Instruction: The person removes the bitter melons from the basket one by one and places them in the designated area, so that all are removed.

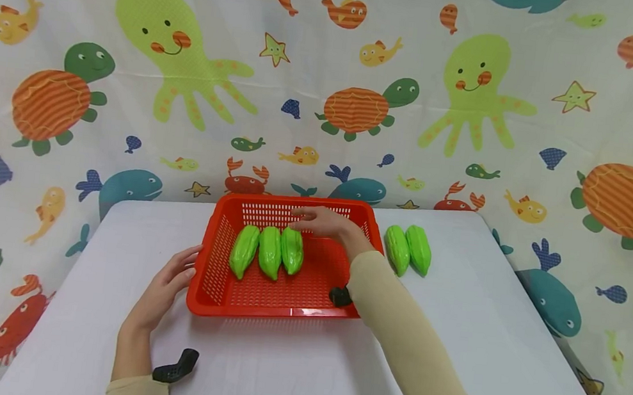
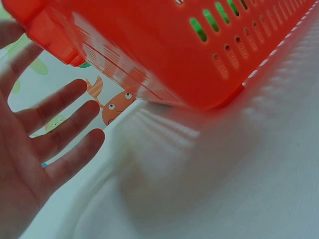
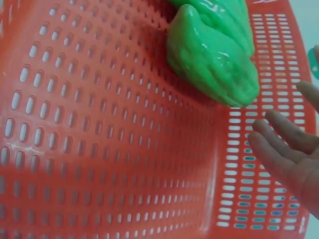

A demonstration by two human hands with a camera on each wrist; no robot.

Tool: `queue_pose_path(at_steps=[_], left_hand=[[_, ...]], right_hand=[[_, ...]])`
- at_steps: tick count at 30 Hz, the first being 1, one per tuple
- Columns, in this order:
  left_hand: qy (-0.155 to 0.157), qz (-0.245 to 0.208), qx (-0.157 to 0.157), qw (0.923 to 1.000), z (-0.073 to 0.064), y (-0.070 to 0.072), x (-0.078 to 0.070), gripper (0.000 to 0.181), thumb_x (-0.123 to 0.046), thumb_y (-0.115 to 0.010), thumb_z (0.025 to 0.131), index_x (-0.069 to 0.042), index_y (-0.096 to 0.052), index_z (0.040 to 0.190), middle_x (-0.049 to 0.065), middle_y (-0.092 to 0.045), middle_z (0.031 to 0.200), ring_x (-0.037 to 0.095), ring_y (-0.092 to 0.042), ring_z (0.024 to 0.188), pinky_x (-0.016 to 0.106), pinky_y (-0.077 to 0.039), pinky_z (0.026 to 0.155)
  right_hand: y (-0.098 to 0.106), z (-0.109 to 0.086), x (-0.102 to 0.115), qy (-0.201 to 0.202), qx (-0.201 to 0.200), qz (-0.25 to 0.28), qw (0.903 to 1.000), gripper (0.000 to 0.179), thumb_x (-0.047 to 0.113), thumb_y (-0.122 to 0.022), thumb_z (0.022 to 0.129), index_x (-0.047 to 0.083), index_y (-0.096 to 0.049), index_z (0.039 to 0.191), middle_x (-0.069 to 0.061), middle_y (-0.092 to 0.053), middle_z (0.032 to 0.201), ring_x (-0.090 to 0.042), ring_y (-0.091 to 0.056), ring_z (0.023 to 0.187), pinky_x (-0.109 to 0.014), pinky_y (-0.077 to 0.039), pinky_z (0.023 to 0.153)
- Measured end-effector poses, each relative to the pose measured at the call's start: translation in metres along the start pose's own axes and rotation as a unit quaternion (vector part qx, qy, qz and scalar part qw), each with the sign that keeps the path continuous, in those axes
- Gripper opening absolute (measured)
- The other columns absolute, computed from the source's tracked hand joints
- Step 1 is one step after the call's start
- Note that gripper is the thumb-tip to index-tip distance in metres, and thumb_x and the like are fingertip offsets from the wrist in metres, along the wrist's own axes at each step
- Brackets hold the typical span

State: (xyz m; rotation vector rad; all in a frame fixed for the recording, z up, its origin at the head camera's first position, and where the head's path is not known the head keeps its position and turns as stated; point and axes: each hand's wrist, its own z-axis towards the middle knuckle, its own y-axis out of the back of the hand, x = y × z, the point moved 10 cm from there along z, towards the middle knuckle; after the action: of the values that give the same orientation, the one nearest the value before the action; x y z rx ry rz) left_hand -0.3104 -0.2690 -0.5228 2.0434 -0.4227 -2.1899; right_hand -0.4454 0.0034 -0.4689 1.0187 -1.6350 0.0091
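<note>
Glossy ridged green pods look light yet slippery, best held mid-body; we have our fingers loosely spread.

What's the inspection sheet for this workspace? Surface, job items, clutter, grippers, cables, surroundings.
Surface: white-covered table.
Job items: red basket on the table; three green vegetable-shaped pieces side by side in its left part; two more green pieces on the table, right of the basket.
Clutter: nothing seen.
Grippers: bare hands. Left hand at the basket's left side, fingers spread; rim contact unclear. Right hand over the basket near the rightmost piece inside, holding nothing. Black wrist device at the left wrist, another at the right.
Cables: nothing seen.
Surroundings: sheet printed with sea animals behind the table.
</note>
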Motion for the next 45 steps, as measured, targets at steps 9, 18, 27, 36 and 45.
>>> queue_pose_path(at_steps=[9, 18, 27, 36, 45], left_hand=[[0.003, 0.002, -0.007, 1.0000, -0.011, -0.006, -0.005, 0.053, -0.033, -0.047, 0.103, -0.026, -0.032, 0.153, 0.013, -0.034, 0.153, 0.011, -0.040, 0.129, 0.024, -0.043, 0.093], [0.005, -0.006, -0.012, 0.9999, -0.021, -0.012, -0.011, 0.054, -0.032, -0.047, 0.103, -0.024, -0.031, 0.154, 0.012, -0.034, 0.154, 0.010, -0.040, 0.128, 0.021, -0.043, 0.092], [0.004, -0.004, -0.016, 0.9999, -0.021, -0.011, -0.011, 0.054, -0.032, -0.047, 0.103, -0.024, -0.031, 0.154, 0.011, -0.034, 0.153, 0.008, -0.041, 0.127, 0.021, -0.044, 0.092], [0.004, -0.003, -0.017, 0.9998, -0.022, -0.011, -0.012, 0.054, -0.032, -0.047, 0.103, -0.024, -0.031, 0.153, 0.011, -0.035, 0.153, 0.008, -0.042, 0.126, 0.021, -0.044, 0.092], [0.008, 0.002, -0.017, 0.9998, -0.022, -0.011, -0.012, 0.055, -0.034, -0.048, 0.102, -0.023, -0.031, 0.154, 0.010, -0.035, 0.153, 0.011, -0.041, 0.128, 0.021, -0.043, 0.093]], right_hand=[[-0.015, -0.003, -0.010, -0.019, 0.043, 0.013, 0.9988, 0.056, 0.033, -0.065, 0.094, 0.020, -0.048, 0.146, -0.008, -0.038, 0.153, -0.029, -0.039, 0.136, -0.048, -0.037, 0.108], [-0.026, -0.010, -0.016, -0.034, 0.079, 0.016, 0.9962, 0.053, 0.031, -0.066, 0.094, 0.020, -0.051, 0.144, -0.006, -0.042, 0.150, -0.029, -0.039, 0.136, -0.051, -0.034, 0.110], [-0.032, -0.008, -0.023, -0.036, 0.102, -0.023, 0.9939, 0.051, 0.035, -0.066, 0.093, 0.026, -0.054, 0.142, -0.006, -0.044, 0.149, -0.029, -0.040, 0.135, -0.046, -0.040, 0.106], [-0.042, -0.011, -0.030, -0.055, 0.141, -0.014, 0.9883, 0.050, 0.033, -0.066, 0.093, 0.032, -0.053, 0.142, -0.004, -0.037, 0.154, -0.027, -0.033, 0.139, -0.048, -0.035, 0.110], [-0.046, -0.014, -0.032, -0.069, 0.153, 0.010, 0.9857, 0.054, 0.030, -0.068, 0.092, 0.032, -0.051, 0.143, -0.005, -0.036, 0.154, -0.026, -0.037, 0.136, -0.043, -0.043, 0.104]])
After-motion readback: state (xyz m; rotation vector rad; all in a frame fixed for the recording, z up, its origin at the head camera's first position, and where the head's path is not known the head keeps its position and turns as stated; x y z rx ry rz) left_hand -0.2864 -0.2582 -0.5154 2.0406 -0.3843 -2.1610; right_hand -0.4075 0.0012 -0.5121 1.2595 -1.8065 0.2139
